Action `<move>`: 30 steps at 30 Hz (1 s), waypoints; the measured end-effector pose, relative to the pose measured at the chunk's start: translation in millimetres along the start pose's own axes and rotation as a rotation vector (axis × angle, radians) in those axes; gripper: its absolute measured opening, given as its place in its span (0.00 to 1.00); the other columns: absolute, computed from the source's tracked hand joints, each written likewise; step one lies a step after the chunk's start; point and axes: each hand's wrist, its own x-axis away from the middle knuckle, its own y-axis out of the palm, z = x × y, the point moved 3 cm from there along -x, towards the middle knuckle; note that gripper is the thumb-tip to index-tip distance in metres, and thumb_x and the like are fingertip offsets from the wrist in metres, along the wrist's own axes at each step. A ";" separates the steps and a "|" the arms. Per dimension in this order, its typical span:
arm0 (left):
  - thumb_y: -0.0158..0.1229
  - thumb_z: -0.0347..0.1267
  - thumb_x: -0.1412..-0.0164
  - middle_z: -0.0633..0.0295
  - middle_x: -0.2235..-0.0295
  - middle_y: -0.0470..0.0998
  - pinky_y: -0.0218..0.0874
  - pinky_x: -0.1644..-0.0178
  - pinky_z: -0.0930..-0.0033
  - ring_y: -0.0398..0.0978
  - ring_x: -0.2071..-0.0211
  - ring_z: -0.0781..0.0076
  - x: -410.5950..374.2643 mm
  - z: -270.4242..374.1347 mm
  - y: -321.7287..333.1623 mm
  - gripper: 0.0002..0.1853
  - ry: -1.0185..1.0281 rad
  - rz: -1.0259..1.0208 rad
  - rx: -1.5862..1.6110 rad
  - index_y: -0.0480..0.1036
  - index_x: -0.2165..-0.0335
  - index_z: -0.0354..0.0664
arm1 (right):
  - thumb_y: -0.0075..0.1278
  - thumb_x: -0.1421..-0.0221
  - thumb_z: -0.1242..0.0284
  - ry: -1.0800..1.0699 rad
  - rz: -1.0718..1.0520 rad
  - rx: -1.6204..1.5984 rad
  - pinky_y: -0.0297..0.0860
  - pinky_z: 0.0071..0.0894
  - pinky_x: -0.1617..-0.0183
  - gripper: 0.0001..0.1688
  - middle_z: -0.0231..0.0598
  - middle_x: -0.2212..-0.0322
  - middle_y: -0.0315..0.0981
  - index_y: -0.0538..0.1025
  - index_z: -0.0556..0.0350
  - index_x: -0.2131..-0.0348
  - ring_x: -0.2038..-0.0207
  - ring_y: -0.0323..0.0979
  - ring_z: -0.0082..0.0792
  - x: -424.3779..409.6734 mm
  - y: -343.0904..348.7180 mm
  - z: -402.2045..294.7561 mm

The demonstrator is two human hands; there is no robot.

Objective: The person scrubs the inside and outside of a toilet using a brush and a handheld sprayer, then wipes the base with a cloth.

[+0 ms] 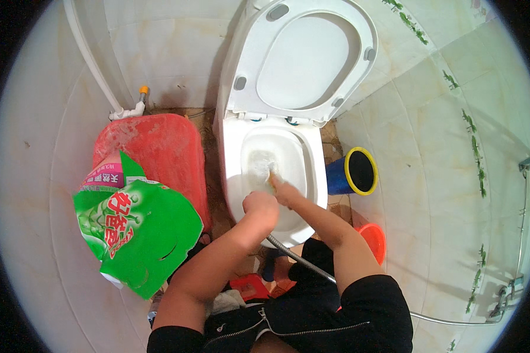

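A white toilet (316, 176) stands before me with its seat and lid (366, 26) raised. My left hand (261, 206) is closed over the near part of the bowl. A metal shower hose (301, 261) rises to just below this hand, which appears to hold its end; the end itself is hidden. My right hand (286, 194) reaches into the bowl, its fingers around a small yellowish tool (272, 178), too blurred to name surely. Water with a whitish splash (263, 164) shows beyond the fingertips.
Left of the toilet, a cut green printed plastic package (168, 220) lies over a red plastic lid or tub (172, 141). On the right stand a blue bin with a yellow rim (335, 176) and an orange-red bucket (375, 242). Tiled walls (402, 176) close in both sides.
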 end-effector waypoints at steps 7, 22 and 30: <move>0.48 0.27 0.51 0.54 0.67 0.77 0.68 0.66 0.60 0.75 0.63 0.57 -1.8 2.1 -0.5 0.12 -0.036 -0.049 -0.027 0.78 0.69 0.41 | 0.38 0.47 0.72 -0.210 0.318 0.673 0.65 0.40 0.59 0.30 0.47 0.60 0.64 0.60 0.25 0.45 0.60 0.69 0.46 -20.4 -50.0 19.3; 0.48 0.28 0.50 0.55 0.67 0.78 0.68 0.66 0.60 0.76 0.65 0.57 -10.1 17.4 5.9 0.12 0.006 -0.065 -0.053 0.78 0.69 0.42 | 0.39 0.46 0.72 -0.530 0.813 0.981 0.56 0.33 0.59 0.29 0.36 0.65 0.63 0.62 0.21 0.46 0.62 0.61 0.34 -18.8 -167.5 -2.5; 0.50 0.26 0.51 0.53 0.66 0.77 0.68 0.65 0.61 0.76 0.63 0.56 -5.2 26.6 -4.6 0.11 0.002 -0.077 -0.055 0.77 0.68 0.41 | 0.38 0.43 0.64 0.160 0.453 0.613 0.64 0.37 0.66 0.25 0.40 0.64 0.68 0.64 0.49 0.47 0.63 0.69 0.41 -2.2 -96.1 48.9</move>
